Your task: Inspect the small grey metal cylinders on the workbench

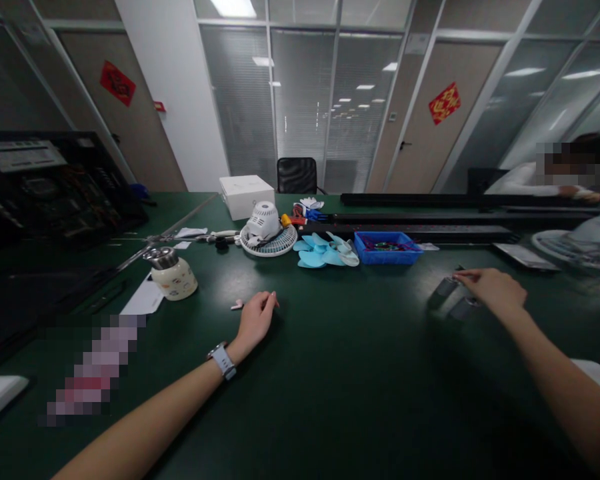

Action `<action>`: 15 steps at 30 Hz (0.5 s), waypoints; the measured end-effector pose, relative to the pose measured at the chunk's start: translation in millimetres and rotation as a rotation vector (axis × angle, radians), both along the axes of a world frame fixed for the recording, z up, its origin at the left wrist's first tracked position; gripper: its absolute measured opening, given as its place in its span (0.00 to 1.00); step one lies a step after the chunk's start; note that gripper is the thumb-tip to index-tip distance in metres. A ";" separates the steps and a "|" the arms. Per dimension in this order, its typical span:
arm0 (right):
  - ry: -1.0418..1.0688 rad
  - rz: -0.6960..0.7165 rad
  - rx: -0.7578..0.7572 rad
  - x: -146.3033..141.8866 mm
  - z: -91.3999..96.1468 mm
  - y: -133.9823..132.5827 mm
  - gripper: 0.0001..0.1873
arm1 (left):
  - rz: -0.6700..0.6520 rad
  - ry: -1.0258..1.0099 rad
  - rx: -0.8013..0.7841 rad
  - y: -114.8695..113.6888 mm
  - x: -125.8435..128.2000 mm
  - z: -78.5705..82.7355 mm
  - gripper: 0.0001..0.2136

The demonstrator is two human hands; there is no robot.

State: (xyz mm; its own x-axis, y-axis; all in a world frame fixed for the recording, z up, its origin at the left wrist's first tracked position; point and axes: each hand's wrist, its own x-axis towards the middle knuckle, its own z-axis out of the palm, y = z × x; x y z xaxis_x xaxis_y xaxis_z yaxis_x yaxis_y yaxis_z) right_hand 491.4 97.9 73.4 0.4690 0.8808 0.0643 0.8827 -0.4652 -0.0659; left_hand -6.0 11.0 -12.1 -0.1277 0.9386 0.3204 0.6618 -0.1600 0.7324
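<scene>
My left hand [257, 317] rests on the dark green table, its fingers loosely bent and the thumb apart, with nothing visible in it. Just left of its fingers lies a small pink-and-white piece that looks like an earbud [237, 305]. Over on the right, my right hand [497, 291] reaches in with thumb and fingers pinched at the top end of a grey cylinder [445, 287]. A second grey cylinder [463, 307] stands beside it, below the hand. Both cylinders are slightly blurred, so their exact kind cannot be told.
Light blue fan blades [325, 251], a blue tray [387, 249] of wires and a white fan part [267, 233] stand ahead. A lidded cream jar [173, 273] and an opened computer-like case [55, 187] are left. Another person [575, 170] sits far right.
</scene>
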 end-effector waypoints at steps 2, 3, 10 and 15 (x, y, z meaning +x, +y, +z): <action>-0.003 0.012 -0.006 -2.9 -0.2 -0.1 0.26 | 0.005 0.010 -0.005 -0.1 -0.1 0.3 0.20; 0.002 0.013 -0.005 -4.6 -0.4 -0.2 0.25 | 0.006 0.016 -0.005 -0.3 0.0 0.6 0.20; 0.014 0.008 0.059 -3.4 -7.3 2.2 0.25 | 0.038 0.007 0.004 -2.4 0.0 2.9 0.21; 0.007 0.017 0.073 7.3 -10.5 8.0 0.26 | 0.060 -0.003 -0.001 -3.0 -0.8 2.9 0.21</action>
State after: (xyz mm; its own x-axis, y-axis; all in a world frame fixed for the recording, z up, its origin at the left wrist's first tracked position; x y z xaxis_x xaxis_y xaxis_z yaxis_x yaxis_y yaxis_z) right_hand 498.7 105.9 63.0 0.4548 0.8817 0.1251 0.8898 -0.4440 -0.1054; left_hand -6.8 8.0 -9.2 -0.1848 0.9297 0.3186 0.6678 -0.1190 0.7348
